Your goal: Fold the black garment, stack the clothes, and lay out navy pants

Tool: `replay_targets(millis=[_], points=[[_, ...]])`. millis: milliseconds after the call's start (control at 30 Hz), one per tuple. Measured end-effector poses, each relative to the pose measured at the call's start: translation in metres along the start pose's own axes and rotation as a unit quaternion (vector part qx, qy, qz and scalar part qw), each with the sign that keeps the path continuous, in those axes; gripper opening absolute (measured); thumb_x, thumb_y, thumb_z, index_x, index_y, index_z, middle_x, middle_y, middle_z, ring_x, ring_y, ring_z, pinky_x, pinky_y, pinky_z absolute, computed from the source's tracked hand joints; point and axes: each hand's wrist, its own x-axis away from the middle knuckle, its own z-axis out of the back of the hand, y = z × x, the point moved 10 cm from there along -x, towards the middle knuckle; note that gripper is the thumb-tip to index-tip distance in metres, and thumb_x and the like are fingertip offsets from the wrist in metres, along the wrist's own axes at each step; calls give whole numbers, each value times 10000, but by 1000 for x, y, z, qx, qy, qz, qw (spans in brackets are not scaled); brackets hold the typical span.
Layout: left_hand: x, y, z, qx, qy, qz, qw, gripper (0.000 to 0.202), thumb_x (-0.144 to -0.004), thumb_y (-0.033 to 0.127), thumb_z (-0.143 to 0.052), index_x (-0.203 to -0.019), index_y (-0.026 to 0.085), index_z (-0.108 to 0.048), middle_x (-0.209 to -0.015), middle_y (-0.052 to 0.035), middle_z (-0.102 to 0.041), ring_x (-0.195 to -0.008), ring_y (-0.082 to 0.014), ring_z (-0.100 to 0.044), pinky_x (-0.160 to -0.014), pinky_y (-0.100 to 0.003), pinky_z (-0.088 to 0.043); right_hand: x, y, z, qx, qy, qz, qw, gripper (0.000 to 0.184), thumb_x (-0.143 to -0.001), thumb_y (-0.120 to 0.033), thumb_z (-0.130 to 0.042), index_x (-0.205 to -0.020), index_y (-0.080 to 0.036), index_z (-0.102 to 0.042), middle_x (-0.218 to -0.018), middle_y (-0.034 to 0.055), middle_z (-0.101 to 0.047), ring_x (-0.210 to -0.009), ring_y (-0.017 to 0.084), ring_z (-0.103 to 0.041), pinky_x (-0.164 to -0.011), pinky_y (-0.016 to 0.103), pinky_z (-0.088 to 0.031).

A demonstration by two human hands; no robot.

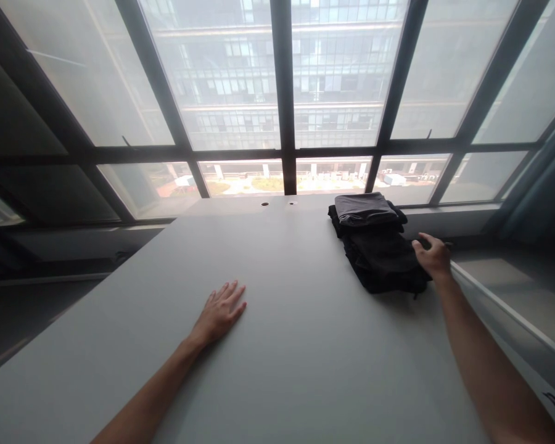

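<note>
One dk cloth pile (379,254) immed. L of R hand (433,255), half-curled, thumb apart

A pale tabletop (300,364) stretches toward twelve o'clock, where two small holes (265,204) mark its far end. A pile of dark folded cloth (379,256) lies at two o'clock; the left hand (218,313) rests palm down toward nine.

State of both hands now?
Left hand: open, palm-down on the white table.
Right hand: curled beside the black fabric; grip can't be told.
</note>
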Motion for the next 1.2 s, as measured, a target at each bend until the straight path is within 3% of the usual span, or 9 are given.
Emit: replay_targets(millis=[67, 167, 367, 600, 900, 1033, 1200], points=[[0, 0, 0, 0, -2, 1, 1000, 600, -1030, 516, -378, -1552, 237, -472, -1659, -111, -319, -1545, -324, -270, -1235, -562, -209, 3, 36, -16, 24, -50, -44, 997, 517, -835, -430, -608, -1217, -104, -730, -1253, 210, -700, -1223, 358, -628, -1093, 482, -460], [0, 1, 0, -1, -4, 1, 1000, 602, -1029, 519, -377, -1555, 240, -467, -1658, -112, -322, -1545, -324, -269, -1231, -562, -211, 12, 65, -41, 38, -118, -89, 988, 522, -823, -477, -628, -1182, -122, -759, -1175, 199, -734, -1148, 368, -673, -1020, 480, -511], [0, 1, 0, -3, -12, 2, 1000, 624, -1029, 544, -361, -1565, 237, -452, -1670, -101, -298, -1553, -325, -247, -1236, -553, -201, 19, 90, -60, 47, -144, -111, 982, 654, -786, -557, -686, -1296, -149, -715, -1269, 200, -700, -1191, 382, -654, -1003, 495, -513], [0, 1, 0, -1, 2, -1, 1000, 595, -1030, 521, -378, -1552, 253, -472, -1661, -103, -320, -1547, -322, -266, -1231, -561, -217, 30, 95, -63, 79, -183, -124, 972, 704, -763, -599, -718, -1359, -226, -689, -1307, 173, -688, -1194, 397, -652, -982, 527, -516], [0, 2, 0, 0, -8, 9, 1000, 607, -1023, 530, -384, -1560, 258, -461, -1667, -89, -311, -1552, -323, -251, -1237, -557, -206, 40, 61, -78, 29, -194, -64, 978, 687, -739, -579, -745, -1300, -183, -722, -1227, 185, -723, -1160, 387, -672, -955, 509, -539], [1, 2, 0, 0, -14, 12, 1000, 619, -1024, 540, -376, -1566, 252, -451, -1674, -87, -293, -1556, -324, -237, -1240, -558, -194, 60, 18, -99, 25, -227, -58, 972, 680, -787, -582, -706, -1361, -217, -681, -1317, 144, -689, -1231, 363, -637, -1027, 495, -507], [1, 2, 0, 5, -17, 10, 1000, 619, -1027, 541, -364, -1567, 251, -449, -1677, -87, -286, -1560, -317, -227, -1245, -553, -182, 96, -54, -122, 21, -256, -20, 966, 634, -866, -580, -612, -1395, -233, -655, -1466, 119, -584, -1334, 343, -560, -1106, 487, -450]])
